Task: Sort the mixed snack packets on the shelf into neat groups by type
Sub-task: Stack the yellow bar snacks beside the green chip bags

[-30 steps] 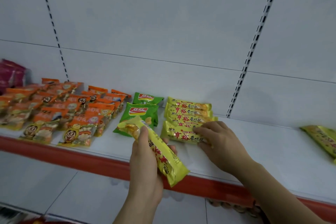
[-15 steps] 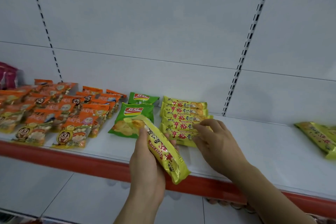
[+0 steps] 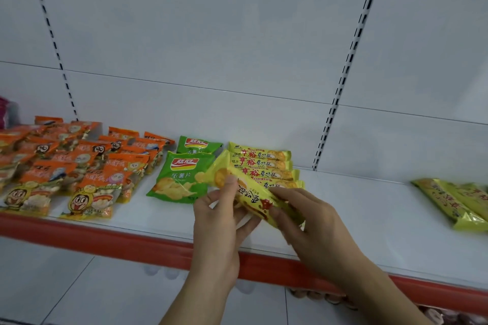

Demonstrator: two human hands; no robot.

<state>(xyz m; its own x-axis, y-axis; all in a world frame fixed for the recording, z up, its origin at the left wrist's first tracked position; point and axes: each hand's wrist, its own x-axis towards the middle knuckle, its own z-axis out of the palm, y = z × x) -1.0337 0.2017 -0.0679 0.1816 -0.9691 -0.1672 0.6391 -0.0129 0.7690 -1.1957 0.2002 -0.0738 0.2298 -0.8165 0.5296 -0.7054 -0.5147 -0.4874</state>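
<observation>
Right hand [image 3: 311, 221] now off the stacked yellow biscuit packets [image 3: 261, 163], joining left hand [image 3: 221, 216]; both grips pinch one yellow biscuit packet [image 3: 248, 192] tilted just above the shelf [image 3: 369, 219], beside green chip bags [image 3: 182, 179].

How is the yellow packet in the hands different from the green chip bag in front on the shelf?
The yellow packet is long and narrow; the green chip bag is short and wide. The yellow packet is held off the shelf at a slant by the left hand and right hand; the green chip bag lies flat, untouched. The yellow packet has red lettering, the green chip bag white. Both picture round golden snacks.
</observation>
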